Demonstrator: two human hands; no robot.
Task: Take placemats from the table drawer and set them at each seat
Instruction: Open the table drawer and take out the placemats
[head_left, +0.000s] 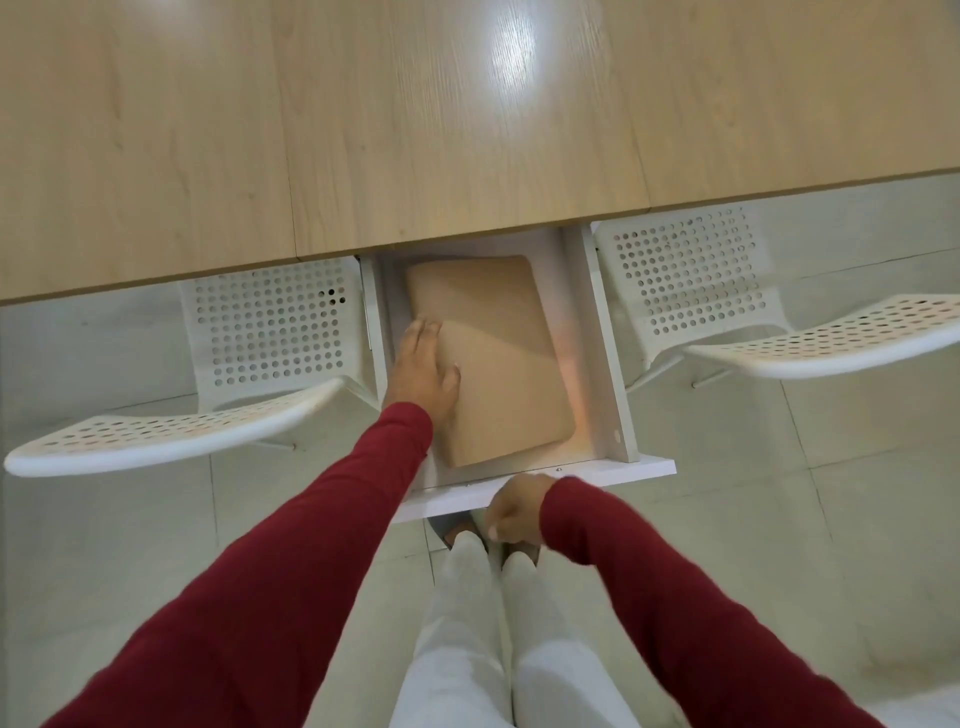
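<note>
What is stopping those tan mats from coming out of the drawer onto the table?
Nothing visible. The drawer is pulled open, the left hand already rests on the placemats, and the tabletop above looks bare.

Left hand (423, 366) covers the placemats' (498, 353) 9 o'clock edge; stack count unreadable. Right hand (511, 512) fingers hidden under drawer (608, 358) front. Drawer's 12 o'clock end hidden beneath table (311, 130).
</note>
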